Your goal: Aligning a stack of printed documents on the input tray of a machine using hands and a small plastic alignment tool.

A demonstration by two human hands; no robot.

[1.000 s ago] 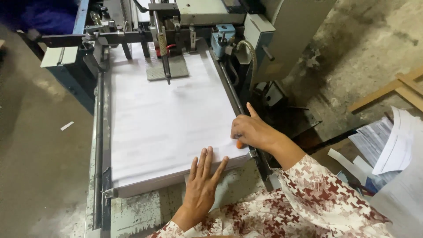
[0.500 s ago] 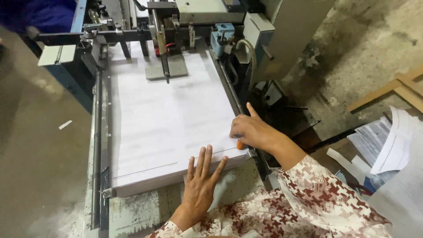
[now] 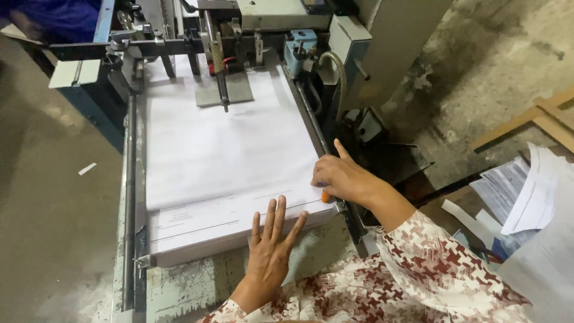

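White paper stack (image 3: 221, 155) runs long toward 12 o'clock; left hand (image 3: 269, 251) presses its near edge, fingers spread; right hand (image 3: 341, 179), fingers curled together, grips the 3 o'clock corner.

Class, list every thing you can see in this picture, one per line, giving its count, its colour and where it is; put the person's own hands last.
paper stack: one, white, on the machine's feed bed in the middle
top sheets: a few, white with faint printed lines, pulled toward the near edge of the stack
machine: one, grey and blue, across the top
side rail: one, dark metal, along the stack's left side
orange object: one, small, at the stack's right near corner, under the right hand
loose printed papers: several, white, on the floor at right
wooden frame: one, tan, far right
left hand: flat, fingers spread on the stack's near edge
right hand: on the stack's right near corner
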